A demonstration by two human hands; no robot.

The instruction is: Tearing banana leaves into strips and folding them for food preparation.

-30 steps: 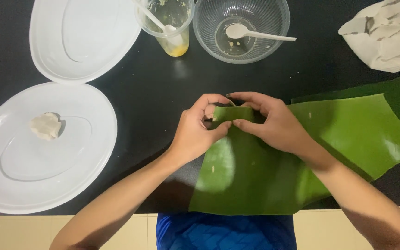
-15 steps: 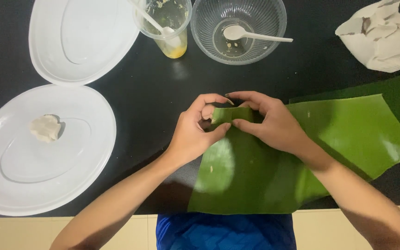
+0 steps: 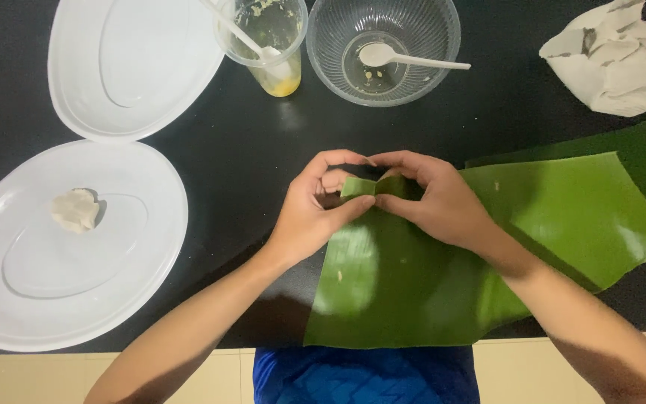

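A large green banana leaf (image 3: 428,284) lies on the black table, its near edge hanging over the table's front. My left hand (image 3: 312,213) and my right hand (image 3: 439,202) meet at the leaf's far left corner. Both pinch the leaf's folded top edge (image 3: 374,187) between thumb and fingers, thumbs touching. What lies under the fold is hidden by my fingers. A second piece of green leaf (image 3: 637,146) sticks out from beneath the big one at the right.
Two white oval plates stand at the left: the near one (image 3: 151,299) carries a small lump of white dough (image 3: 75,209), the far one (image 3: 128,67) is bare. At the back are a plastic cup with spoon (image 3: 267,45), a clear bowl with white spoon (image 3: 383,49), and a crumpled cloth (image 3: 614,63).
Both hands stay at the leaf's corner and have barely shifted; the fingers have pressed the folded edge a little flatter.
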